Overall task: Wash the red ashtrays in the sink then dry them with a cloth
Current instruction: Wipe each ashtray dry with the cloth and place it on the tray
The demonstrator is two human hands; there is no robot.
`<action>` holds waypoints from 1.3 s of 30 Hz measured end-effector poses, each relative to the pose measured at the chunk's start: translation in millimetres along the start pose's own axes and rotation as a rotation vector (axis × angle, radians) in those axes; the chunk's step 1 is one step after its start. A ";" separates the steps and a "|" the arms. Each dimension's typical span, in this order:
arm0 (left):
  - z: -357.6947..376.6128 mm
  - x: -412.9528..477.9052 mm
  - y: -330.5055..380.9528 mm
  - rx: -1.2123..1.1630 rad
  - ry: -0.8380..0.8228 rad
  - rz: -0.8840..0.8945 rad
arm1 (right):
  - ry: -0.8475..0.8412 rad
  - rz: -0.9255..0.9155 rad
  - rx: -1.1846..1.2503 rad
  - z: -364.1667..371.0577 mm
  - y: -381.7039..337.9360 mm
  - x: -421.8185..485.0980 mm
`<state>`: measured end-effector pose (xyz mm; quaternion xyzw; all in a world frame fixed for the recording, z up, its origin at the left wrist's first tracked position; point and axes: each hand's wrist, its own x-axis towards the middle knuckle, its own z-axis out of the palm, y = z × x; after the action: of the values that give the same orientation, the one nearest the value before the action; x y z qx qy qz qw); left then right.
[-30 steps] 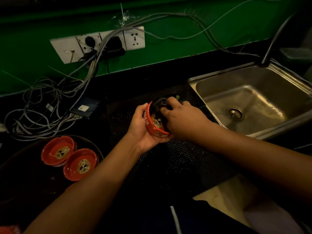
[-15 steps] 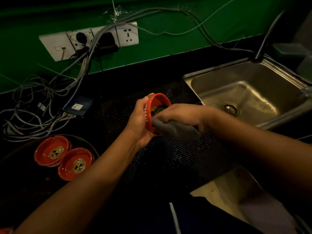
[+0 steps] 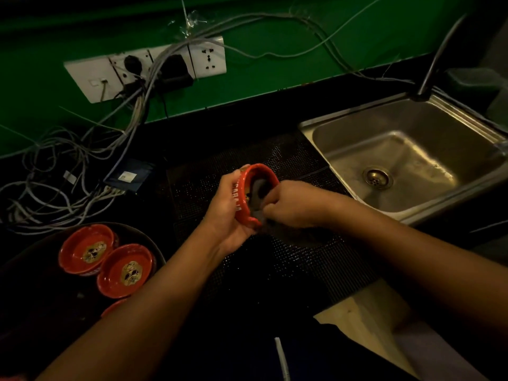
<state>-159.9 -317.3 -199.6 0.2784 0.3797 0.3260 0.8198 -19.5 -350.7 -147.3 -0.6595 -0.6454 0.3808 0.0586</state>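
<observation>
My left hand (image 3: 226, 213) grips a red ashtray (image 3: 259, 171) on its edge above the black mesh mat (image 3: 310, 259), its hollow facing right. My right hand (image 3: 295, 206) pinches a dark grey cloth (image 3: 259, 192) and presses it inside the ashtray's hollow. Two more red ashtrays (image 3: 88, 250) (image 3: 126, 270) lie face up in a dark round tray (image 3: 148, 237) at the lower left, and the rim of a third (image 3: 114, 306) peeks out below them. The steel sink (image 3: 412, 166) sits to the right, with no water running.
A tangle of grey cables (image 3: 68, 182) and a small dark box (image 3: 129, 176) lie on the black counter at the left. White wall sockets (image 3: 148, 67) with plugs hang on the green wall. The tap's stem (image 3: 437, 61) rises behind the sink.
My right hand has turned with the cloth inside the ashtray, from fingers deep in the hollow to pinching the cloth at its lower rim. The ashtray stays upright in my left hand.
</observation>
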 end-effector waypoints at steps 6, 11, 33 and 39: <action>3.1 1.0 7.6 0.002 -0.024 0.034 | 0.209 -0.148 0.093 4.0 -6.3 0.8; 1.4 3.5 14.6 0.043 -0.060 0.000 | 0.253 -0.134 -0.136 -7.3 -2.7 2.1; 5.4 6.3 -0.6 0.190 0.210 -0.004 | 0.106 0.132 1.233 41.4 54.1 4.2; -11.6 -10.5 -11.3 1.328 0.079 0.994 | 0.068 0.156 1.421 48.6 64.2 4.8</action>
<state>-170.8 -329.8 -209.4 0.8280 0.3544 0.3680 0.2313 3.6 -376.8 -220.0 -0.5177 -0.1901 0.6915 0.4666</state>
